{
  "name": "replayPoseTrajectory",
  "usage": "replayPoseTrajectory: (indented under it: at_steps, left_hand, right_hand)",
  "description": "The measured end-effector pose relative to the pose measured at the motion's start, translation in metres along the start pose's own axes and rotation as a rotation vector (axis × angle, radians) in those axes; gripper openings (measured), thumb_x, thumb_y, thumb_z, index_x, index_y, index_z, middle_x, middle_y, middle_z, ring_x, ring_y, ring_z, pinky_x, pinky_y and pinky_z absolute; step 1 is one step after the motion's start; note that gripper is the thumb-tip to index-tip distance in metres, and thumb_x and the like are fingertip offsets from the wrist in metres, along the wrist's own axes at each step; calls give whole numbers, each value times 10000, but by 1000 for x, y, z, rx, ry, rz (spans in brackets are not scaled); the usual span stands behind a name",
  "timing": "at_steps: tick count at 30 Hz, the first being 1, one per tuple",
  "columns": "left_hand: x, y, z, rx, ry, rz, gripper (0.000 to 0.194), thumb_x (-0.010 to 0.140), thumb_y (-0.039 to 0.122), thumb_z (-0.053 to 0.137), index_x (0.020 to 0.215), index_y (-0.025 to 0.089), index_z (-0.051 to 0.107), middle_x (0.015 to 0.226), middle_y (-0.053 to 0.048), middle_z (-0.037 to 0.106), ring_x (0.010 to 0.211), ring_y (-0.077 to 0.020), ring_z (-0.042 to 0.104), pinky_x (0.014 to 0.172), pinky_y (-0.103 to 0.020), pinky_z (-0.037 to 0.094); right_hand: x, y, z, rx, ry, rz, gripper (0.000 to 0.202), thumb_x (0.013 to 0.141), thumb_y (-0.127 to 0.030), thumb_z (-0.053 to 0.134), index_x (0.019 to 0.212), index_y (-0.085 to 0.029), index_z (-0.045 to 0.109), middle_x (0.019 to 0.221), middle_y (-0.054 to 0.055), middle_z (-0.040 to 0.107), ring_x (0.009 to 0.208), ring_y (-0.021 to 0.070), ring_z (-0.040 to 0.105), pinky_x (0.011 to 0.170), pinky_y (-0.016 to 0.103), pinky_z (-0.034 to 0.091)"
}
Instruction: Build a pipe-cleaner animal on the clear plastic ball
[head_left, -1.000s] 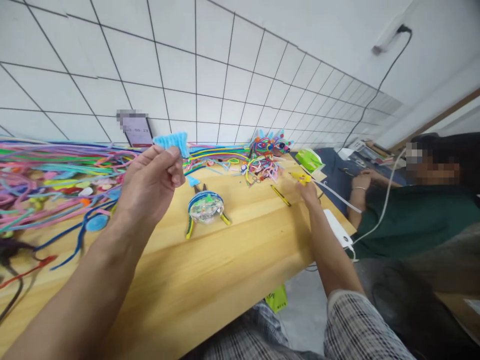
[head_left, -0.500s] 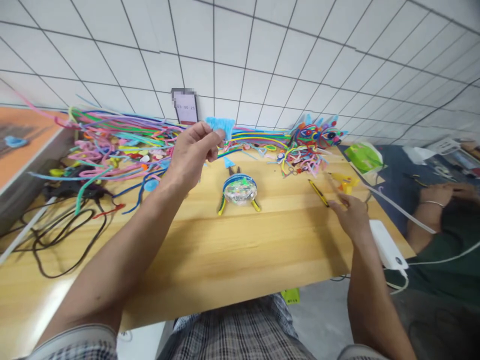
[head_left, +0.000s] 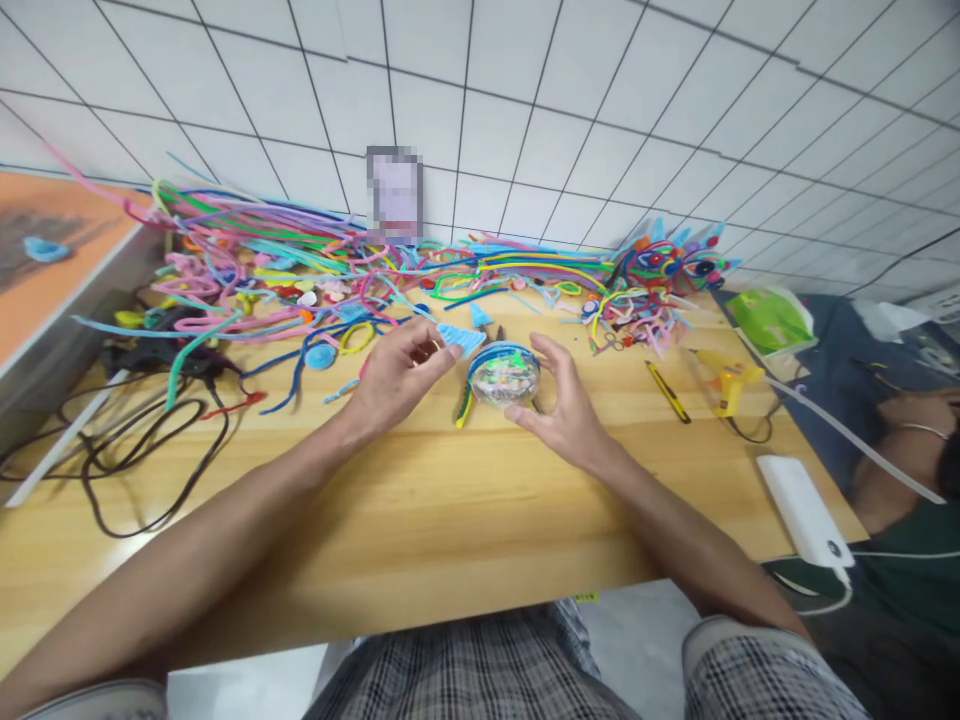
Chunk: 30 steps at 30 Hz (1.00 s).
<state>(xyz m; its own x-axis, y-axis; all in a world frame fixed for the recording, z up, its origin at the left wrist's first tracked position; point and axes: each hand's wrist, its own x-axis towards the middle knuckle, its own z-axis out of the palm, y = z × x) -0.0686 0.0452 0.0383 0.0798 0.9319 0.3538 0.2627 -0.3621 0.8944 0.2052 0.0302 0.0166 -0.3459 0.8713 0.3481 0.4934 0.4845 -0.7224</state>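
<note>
My left hand pinches a light blue fuzzy piece between thumb and fingers. Just right of it, a clear round object with blue bands round its top rests on pliers, whose green and yellow handle pokes out at the left. My right hand is spread around the right side of the round object, thumb near its lower edge and fingers by its upper edge. Whether the fingers touch it is hard to tell. A small blue triangle lies behind it.
Colourful pipe cleaners heap along the wall, below a phone. Right of centre lie a yellow cutter, a yellow glue gun and a white power bank. Black cables coil at left. Another person's arm is at far right.
My right hand has left the area by the glue gun and moved left to the round object. The left hand has lowered, bringing the blue piece close to that object. The view has shifted slightly.
</note>
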Motion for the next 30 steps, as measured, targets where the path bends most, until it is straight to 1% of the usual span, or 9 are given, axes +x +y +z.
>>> replayPoseTrajectory:
  at_steps: [4, 6, 11, 15, 18, 23, 27, 30]
  left_hand:
    - [-1, -4, 5, 37, 5, 80, 241, 944, 364, 745, 780, 222, 640, 779, -8, 640, 727, -152, 587, 644, -276, 457]
    - [-2, -5, 6, 29, -12, 76, 203, 948, 350, 736, 801, 227, 668, 811, -18, 682, 767, -160, 624, 663, -270, 482]
    - [-2, -8, 6, 10, -89, 27, 180, 929, 393, 760, 851, 233, 734, 906, -40, 771, 828, -177, 682, 741, -279, 561]
    - [-2, -7, 7, 26, -104, 18, 187, 926, 387, 754, 828, 228, 739, 895, -42, 773, 801, -169, 671, 730, -271, 553]
    - [-2, -6, 7, 27, -115, 4, 232, 913, 431, 780, 809, 227, 740, 884, -43, 769, 796, -173, 663, 735, -277, 550]
    - [-1, -4, 9, 16, -103, -49, 289, 903, 497, 832, 838, 226, 758, 895, -42, 773, 802, -179, 668, 766, -290, 550]
    - [0, -5, 12, 16, -99, -66, 307, 892, 518, 850, 846, 227, 765, 904, -44, 783, 798, -177, 669, 741, -281, 535]
    - [0, -7, 12, -2, -108, -96, 315, 866, 519, 873, 843, 223, 767, 868, -34, 775, 767, -165, 662, 715, -267, 519]
  right_hand:
    - [-2, 9, 10, -25, 49, -17, 991, 886, -618, 857, 1671, -260, 369, 1704, 217, 465, 1610, 414, 463, 1324, 675, 421]
    - [-3, 13, 13, -34, 54, -30, 973, 882, -592, 866, 1661, -263, 384, 1684, 210, 491, 1598, 413, 480, 1322, 673, 429]
    - [-6, 18, 17, -56, 54, -27, 934, 886, -549, 867, 1649, -270, 406, 1644, 195, 547, 1563, 399, 527, 1314, 661, 452]
    - [-5, 19, 18, -51, 63, -46, 876, 918, -538, 840, 1636, -266, 418, 1630, 195, 561, 1552, 391, 539, 1303, 647, 468]
    - [-4, 20, 19, -50, 75, -75, 850, 931, -537, 828, 1629, -269, 423, 1624, 193, 569, 1551, 385, 542, 1303, 639, 468]
    - [-3, 23, 22, -35, 70, -78, 868, 923, -551, 833, 1634, -277, 417, 1652, 189, 553, 1562, 381, 528, 1302, 645, 463]
    - [-1, 27, 24, -36, 74, -69, 869, 910, -561, 840, 1628, -290, 433, 1654, 176, 561, 1566, 384, 521, 1314, 653, 445]
    - [0, 29, 25, -25, 77, -94, 863, 919, -581, 821, 1627, -273, 436, 1652, 185, 561, 1566, 385, 521, 1319, 643, 438]
